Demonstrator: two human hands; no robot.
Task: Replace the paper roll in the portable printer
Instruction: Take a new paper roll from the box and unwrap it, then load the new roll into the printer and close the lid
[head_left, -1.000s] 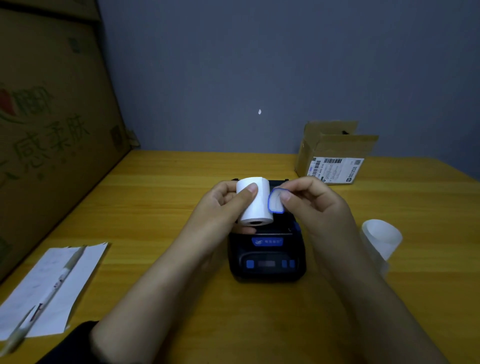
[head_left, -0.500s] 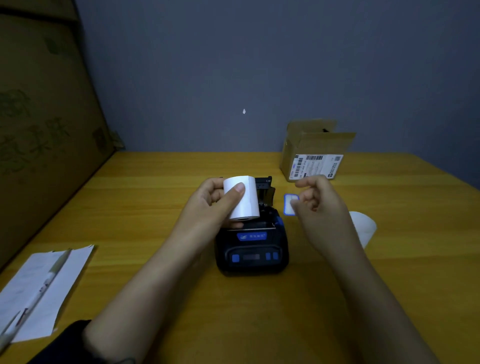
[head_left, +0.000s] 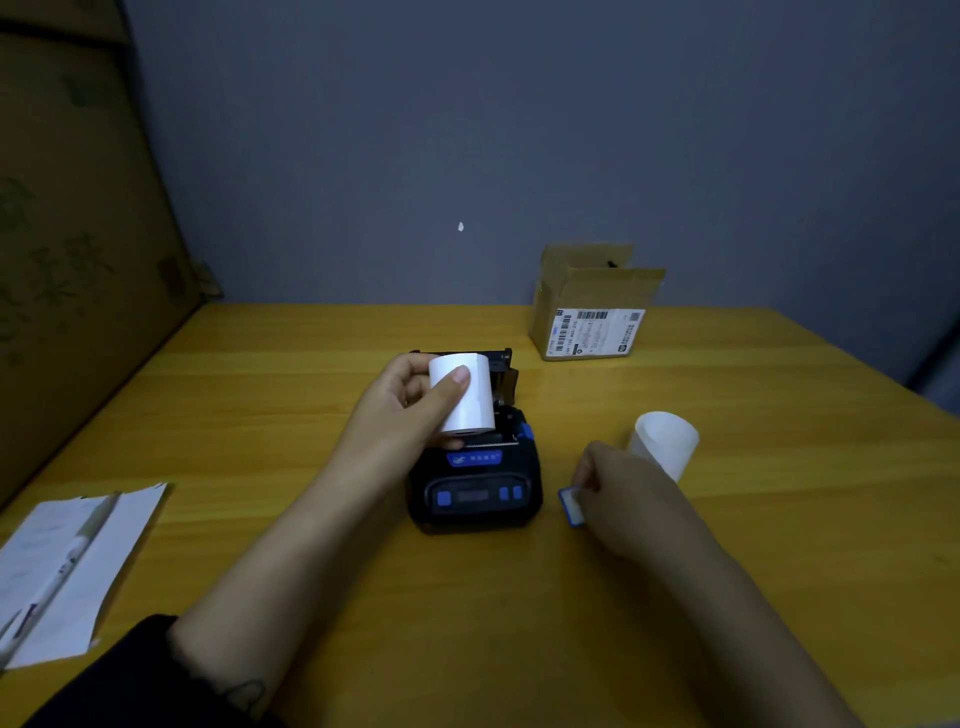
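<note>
A black portable printer (head_left: 475, 491) with blue buttons sits mid-table, its lid (head_left: 506, 374) standing open at the back. My left hand (head_left: 402, 410) grips a white paper roll (head_left: 465, 397) just above the open paper bay. To the right of the printer, my right hand (head_left: 618, 493) is low at the table and pinches a small blue-edged white sticker (head_left: 571, 506). A loose curl of used white paper (head_left: 665, 441) stands just beyond my right hand.
An open cardboard box (head_left: 592, 312) with a shipping label stands at the back right. A sheet of paper (head_left: 78, 566) with a pen (head_left: 57, 577) on it lies at the front left. A large cardboard panel (head_left: 78, 249) leans along the left side.
My right hand pulled the blue-edged sticker off the roll and carried it down to the right of the printer. My left hand kept the roll over the printer.
</note>
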